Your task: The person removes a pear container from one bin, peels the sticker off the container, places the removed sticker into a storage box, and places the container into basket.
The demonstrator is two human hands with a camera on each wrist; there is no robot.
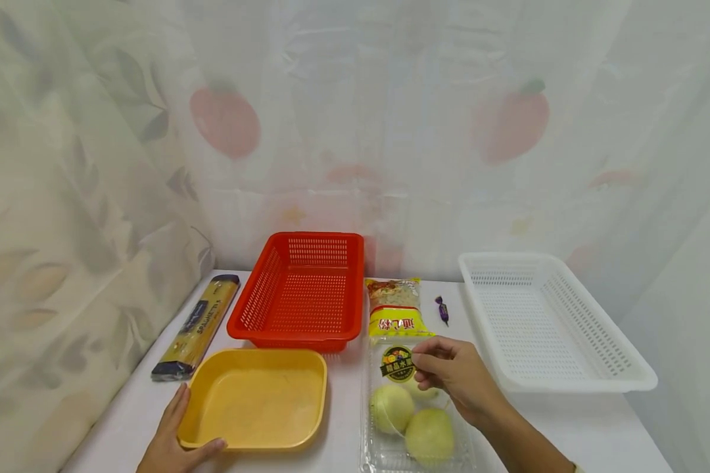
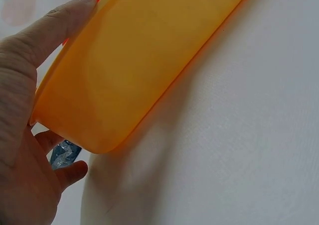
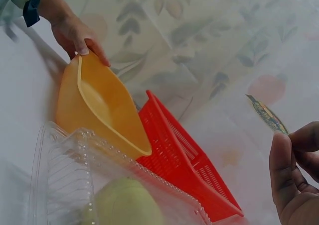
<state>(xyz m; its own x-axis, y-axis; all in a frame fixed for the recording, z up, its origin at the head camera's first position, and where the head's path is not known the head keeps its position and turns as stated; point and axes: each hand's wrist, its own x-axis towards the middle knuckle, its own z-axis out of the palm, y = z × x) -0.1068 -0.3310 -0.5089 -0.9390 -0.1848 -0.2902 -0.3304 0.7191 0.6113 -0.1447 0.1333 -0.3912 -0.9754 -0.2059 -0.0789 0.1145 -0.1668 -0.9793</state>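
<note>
Label, round and black, fruit-printed

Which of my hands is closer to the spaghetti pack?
Left. Your left hand touches the yellow basin, just short of the near end of the spaghetti pack; your right hand is well off to the right, pinching a label by the clear fruit box.

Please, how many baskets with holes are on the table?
2: the red basket, beyond the yellow container, and the white basket, on the right of the table. Neither seems hidden.
</note>
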